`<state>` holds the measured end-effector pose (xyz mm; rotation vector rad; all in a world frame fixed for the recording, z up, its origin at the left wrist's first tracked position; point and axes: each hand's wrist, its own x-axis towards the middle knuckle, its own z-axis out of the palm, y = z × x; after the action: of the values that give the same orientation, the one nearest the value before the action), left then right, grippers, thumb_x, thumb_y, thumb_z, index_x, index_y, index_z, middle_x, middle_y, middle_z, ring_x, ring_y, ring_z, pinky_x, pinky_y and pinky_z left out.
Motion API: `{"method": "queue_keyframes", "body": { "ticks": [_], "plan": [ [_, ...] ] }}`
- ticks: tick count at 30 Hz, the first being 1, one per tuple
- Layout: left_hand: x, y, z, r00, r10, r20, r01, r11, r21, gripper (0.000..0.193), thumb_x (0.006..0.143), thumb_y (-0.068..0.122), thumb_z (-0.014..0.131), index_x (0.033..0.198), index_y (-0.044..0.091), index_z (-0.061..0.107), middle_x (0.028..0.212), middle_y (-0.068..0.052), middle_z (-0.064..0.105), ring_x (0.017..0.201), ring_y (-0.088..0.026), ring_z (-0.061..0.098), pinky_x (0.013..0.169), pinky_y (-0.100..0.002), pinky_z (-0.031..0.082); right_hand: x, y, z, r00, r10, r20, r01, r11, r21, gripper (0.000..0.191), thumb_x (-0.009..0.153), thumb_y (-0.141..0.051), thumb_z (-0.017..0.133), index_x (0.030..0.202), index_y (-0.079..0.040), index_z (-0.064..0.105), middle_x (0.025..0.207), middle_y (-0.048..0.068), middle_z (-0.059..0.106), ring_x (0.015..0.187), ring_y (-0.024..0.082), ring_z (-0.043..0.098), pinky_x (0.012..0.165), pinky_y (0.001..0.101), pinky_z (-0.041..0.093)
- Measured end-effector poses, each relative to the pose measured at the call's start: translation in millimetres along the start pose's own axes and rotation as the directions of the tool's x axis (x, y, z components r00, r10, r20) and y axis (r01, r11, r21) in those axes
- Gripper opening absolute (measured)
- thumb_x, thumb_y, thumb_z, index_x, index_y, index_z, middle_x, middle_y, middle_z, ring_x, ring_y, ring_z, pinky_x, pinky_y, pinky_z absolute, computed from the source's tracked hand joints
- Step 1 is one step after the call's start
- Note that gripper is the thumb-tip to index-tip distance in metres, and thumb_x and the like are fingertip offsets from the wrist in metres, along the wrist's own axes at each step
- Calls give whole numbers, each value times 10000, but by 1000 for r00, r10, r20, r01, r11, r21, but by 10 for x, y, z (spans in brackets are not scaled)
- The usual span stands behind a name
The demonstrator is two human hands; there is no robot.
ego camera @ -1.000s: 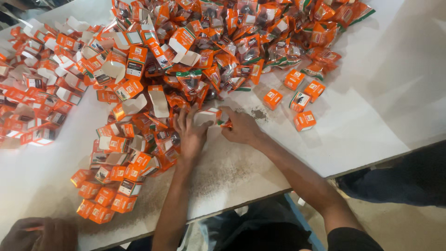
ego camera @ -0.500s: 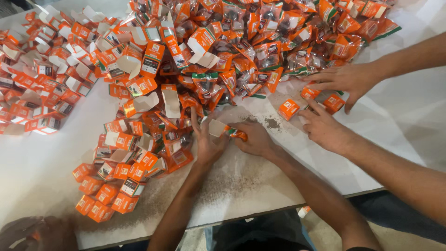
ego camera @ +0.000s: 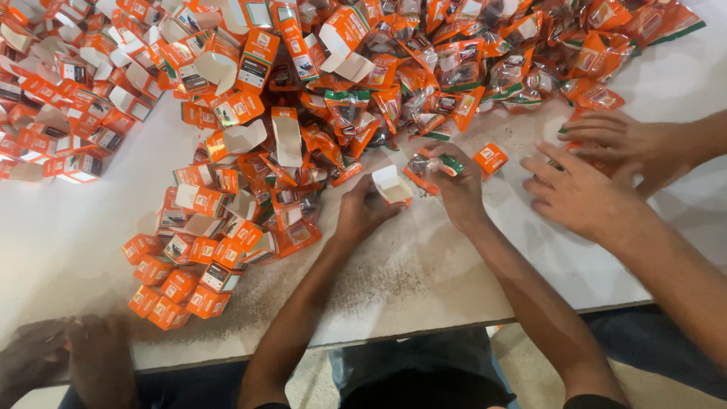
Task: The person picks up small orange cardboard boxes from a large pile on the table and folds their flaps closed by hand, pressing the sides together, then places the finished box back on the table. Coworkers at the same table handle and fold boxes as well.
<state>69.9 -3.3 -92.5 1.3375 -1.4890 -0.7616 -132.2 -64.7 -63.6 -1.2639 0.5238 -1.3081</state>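
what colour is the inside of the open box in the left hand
White inside, orange outside; the small open box in the left hand shows best in the head view.

Landmark: open small box, held at the table's middle, near its front edge.

- Left hand just left of and below the box, touching it.
- Right hand just right of it, gripping a sealed packet.
- Closed box further right, beside the right hand.
- A co-worker's two hands well right of the box.
- Heap of packets behind it.
- Pile of folded boxes to its left; more boxes far left, behind.
- Another person's hands far left, at the front edge.
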Motion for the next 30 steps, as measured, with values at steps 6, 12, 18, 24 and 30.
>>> {"method": "queue_keyframes", "body": {
  "ticks": [6, 12, 18, 24, 30],
  "plan": [
    [-21, 12, -16, 993, 112, 23, -114, 986, 123, 636, 734, 245, 935, 1265, 46, 646, 1041, -146, 779, 947, -242, 770, 824, -353, 594, -89, -212, 236, 904, -263, 336, 425, 622, -658, 373, 858, -11, 745, 1216, -103, 698, 1207, 34, 697, 1075, 231, 693, 937, 311, 568],
    [-35, -17, 9, 997, 63, 43, -70, 980, 186, 633, 726, 248, 907, 1242, 37, 607, 941, -178, 745, 853, -347, 738, 738, -417, 588, -169, -314, 445, 879, -254, 403, 471, 344, -812, 407, 717, -32, 786, 1114, -92, 720, 1164, 85, 712, 1047, 326, 670, 897, 427, 555],
    [-34, 4, 22, 987, 152, 46, -158, 976, 152, 609, 750, 245, 899, 1250, 45, 614, 1002, -170, 749, 888, -353, 739, 765, -414, 591, -150, -250, 323, 952, -190, 241, 306, 622, -721, 298, 896, -110, 801, 1182, -102, 717, 1238, 14, 725, 1143, 225, 703, 972, 376, 586],
    [-39, 27, 25, 992, 47, 116, -59, 994, 97, 577, 777, 233, 868, 1263, 60, 610, 969, -107, 772, 868, -306, 761, 767, -395, 598, -131, -201, 306, 911, -263, 318, 390, 293, -873, 257, 800, -169, 807, 1039, -93, 753, 1267, 138, 681, 1192, 359, 614, 993, 451, 519],
    [-44, 32, 26, 952, 307, 20, -307, 942, 137, 606, 734, 177, 879, 1255, 28, 606, 987, -155, 739, 859, -354, 716, 761, -415, 577, -170, -204, 373, 960, -97, 263, 276, 161, -947, 235, 880, -251, 812, 977, -56, 726, 1321, 135, 679, 1231, 331, 624, 971, 482, 502]
  ]
}}
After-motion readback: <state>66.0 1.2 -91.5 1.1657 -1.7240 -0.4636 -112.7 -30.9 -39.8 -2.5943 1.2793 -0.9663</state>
